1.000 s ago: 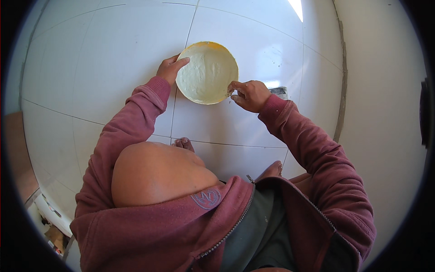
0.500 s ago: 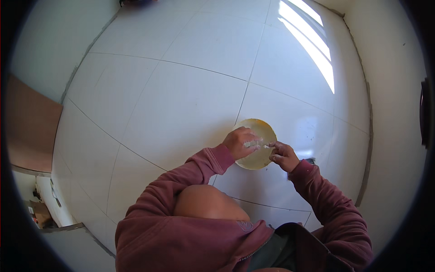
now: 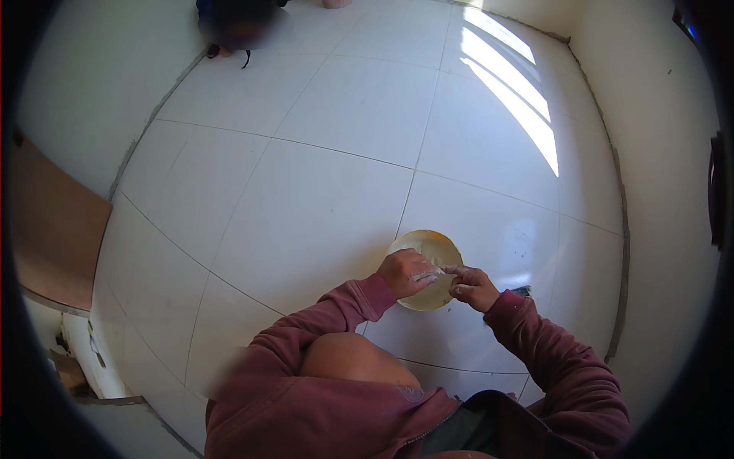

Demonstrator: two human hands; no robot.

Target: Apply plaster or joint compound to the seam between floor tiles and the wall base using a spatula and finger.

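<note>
Bowl [image 3: 437,234], round and shallow with a yellowish rim, sits on the pale tiled floor [image 3: 321,206] in the head view, in front of the person's bent knee [image 3: 355,361]. Pale paste coats its inside. Both hands come together over it, covering its middle.

The left hand [image 3: 405,274] is over the bowl's left side, its back turned up and its fingers partly curled toward the right. White paste is smeared along the fingers. The palm is hidden, so I cannot tell whether it grasps anything or also touches the bowl.

The right hand [image 3: 475,289] reaches in from the bowl's right side. Its index finger points out toward the left fingertips while the other fingers are bent in, and whitish residue marks them. The fingertips of the two hands are very near each other; whether they touch, or pinch something small between them, is too small to tell.

Just beside the right wrist, a small dark object [image 3: 524,291] is on the floor, partly hidden by the maroon sleeve [image 3: 547,344]. Well apart, at the upper left, another person [image 3: 238,21] is near the wall, blurred. A brown panel [image 3: 61,226] is at the left edge.
</note>
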